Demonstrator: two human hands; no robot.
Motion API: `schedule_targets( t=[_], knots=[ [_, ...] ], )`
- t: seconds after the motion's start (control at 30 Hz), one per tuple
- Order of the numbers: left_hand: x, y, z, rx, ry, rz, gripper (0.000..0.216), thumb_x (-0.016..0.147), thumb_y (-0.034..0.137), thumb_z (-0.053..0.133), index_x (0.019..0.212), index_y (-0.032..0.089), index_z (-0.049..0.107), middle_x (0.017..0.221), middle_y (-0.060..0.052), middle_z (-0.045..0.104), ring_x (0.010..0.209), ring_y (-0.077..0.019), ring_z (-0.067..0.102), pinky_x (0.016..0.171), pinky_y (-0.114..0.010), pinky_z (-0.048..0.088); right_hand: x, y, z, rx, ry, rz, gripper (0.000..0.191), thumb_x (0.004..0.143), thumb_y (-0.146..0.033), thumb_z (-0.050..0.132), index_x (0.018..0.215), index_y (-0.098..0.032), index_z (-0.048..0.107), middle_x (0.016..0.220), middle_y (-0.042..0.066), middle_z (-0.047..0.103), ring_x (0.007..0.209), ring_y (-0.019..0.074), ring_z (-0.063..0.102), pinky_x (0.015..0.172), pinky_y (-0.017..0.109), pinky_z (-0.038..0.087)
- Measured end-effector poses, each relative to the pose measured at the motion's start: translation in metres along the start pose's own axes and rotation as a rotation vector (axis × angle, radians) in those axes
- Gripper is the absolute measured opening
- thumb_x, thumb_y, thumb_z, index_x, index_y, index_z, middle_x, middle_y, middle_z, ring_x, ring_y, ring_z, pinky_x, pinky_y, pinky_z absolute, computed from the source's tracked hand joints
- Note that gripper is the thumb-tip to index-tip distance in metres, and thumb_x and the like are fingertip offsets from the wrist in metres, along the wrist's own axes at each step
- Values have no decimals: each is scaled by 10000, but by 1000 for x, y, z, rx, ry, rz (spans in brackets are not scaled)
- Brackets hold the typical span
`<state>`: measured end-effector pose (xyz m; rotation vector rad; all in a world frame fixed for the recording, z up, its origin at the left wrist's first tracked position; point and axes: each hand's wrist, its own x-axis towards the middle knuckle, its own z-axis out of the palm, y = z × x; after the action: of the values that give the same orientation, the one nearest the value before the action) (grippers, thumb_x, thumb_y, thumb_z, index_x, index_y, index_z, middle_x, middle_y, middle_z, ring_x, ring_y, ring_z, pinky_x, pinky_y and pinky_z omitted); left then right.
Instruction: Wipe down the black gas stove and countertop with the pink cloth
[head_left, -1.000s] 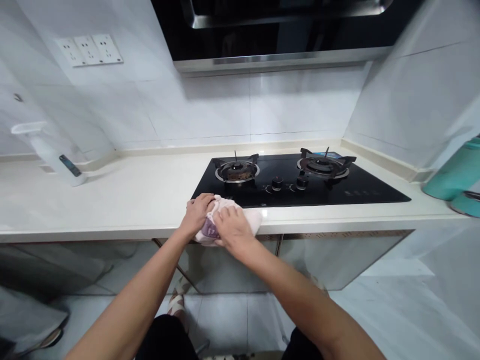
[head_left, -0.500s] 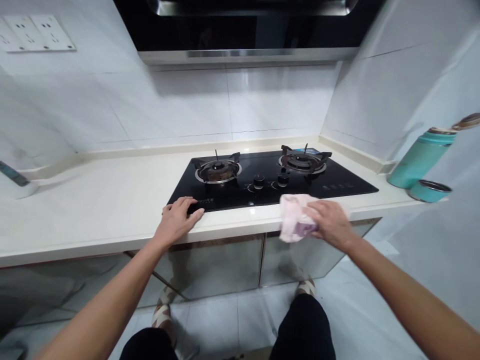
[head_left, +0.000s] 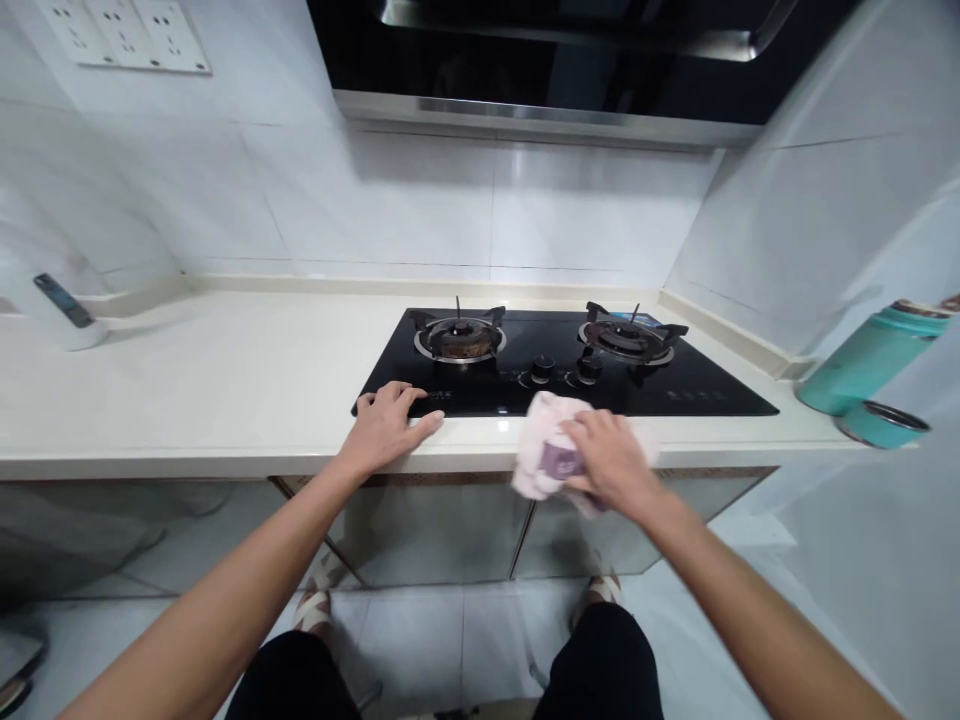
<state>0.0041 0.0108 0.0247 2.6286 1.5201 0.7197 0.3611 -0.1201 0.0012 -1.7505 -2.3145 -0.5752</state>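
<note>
one: both hands sit at the counter edge. state of each?
two: left hand (head_left: 386, 430) lies flat and released, fingers spread on the smooth cream countertop (head_left: 187, 390), at the corner of the glossy black glass hob (head_left: 675, 385). right hand (head_left: 611, 462) clasps a soft, crumpled pink cloth (head_left: 541, 455) overhanging the front lip.
one: open room?
two: bare counter at left. a teal flask (head_left: 862, 360) stands well apart at right.

Left hand (head_left: 386, 430) and right hand (head_left: 611, 462) are bare, forearms (head_left: 262, 570) too. At lower centre show black trousers (head_left: 600, 665) — and slippers (head_left: 315, 608) with brown-and-white zigzags.
</note>
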Motion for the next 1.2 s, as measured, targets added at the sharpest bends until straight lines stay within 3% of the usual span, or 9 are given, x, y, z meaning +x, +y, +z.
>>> schedule_targets(
  t=[0.17,0.3,0.4,0.5,0.73,0.87,0.97,1.1,1.2],
  knots=[
    [-1,-6,-1,-123,26,-34,473,1018,567,414,1239,257,694,1399,-110,645,1361,-305,550,1177,-543,322,97,-146,-15,119,52,-196,732,815,-671,799,1306,-165,605,1218,160,639,1083,320,523,895,435,406],
    [1,-12,-6,-315,15,-138,472,1052,497,313,1202,256,690,1312,-67,712,1280,-242,611,1154,-449,382,129,-186,-14,181,91,-241,773,866,-697,727,1318,-90,571,1286,196,604,1109,326,499,909,451,411],
    [-1,-12,-6,-290,16,-114,472,1055,505,325,1226,255,686,1324,-56,708,1286,-244,605,1159,-451,370,124,-172,-9,238,73,-308,745,855,-654,765,1342,-125,572,1322,172,601,1131,323,489,919,448,400],
    [-2,-8,-4,-208,8,-53,447,1060,505,350,1240,272,686,1356,-41,695,1333,-246,569,1174,-485,332,100,-130,-6,302,48,-291,684,843,-583,808,1382,-230,576,1324,110,620,1103,298,495,899,424,382],
    [-3,-5,2,-150,24,-52,456,1055,537,420,1251,257,723,1398,-81,646,1330,-273,562,1181,-505,311,0,10,11,269,84,30,430,876,-466,720,1245,-249,673,1209,109,672,1026,299,548,846,415,395],
    [-5,-1,5,-129,61,-43,437,1050,533,469,1239,241,733,1359,-93,649,1310,-286,576,1169,-505,323,-36,59,25,340,170,194,300,873,-362,596,1136,-248,682,1045,89,671,944,286,569,849,414,434],
    [-6,1,6,-117,84,-41,398,1050,504,503,1229,230,731,1343,-95,654,1302,-274,583,1159,-496,332,-21,59,27,409,310,286,307,876,-412,574,1116,-244,668,1033,87,656,962,291,569,892,433,449],
    [-7,4,2,-103,94,-65,340,1052,467,524,1187,239,738,1323,-85,671,1269,-247,601,1142,-476,348,39,15,21,342,541,395,533,891,-579,591,1271,-208,640,1176,153,622,1081,346,534,930,496,436],
    [-8,4,-1,-108,83,-79,315,1056,448,522,1175,251,738,1332,-79,678,1282,-239,599,1143,-472,357,82,-32,18,304,375,317,631,948,-622,508,1419,-211,593,1304,187,603,1149,373,517,967,557,420]
  ],
)
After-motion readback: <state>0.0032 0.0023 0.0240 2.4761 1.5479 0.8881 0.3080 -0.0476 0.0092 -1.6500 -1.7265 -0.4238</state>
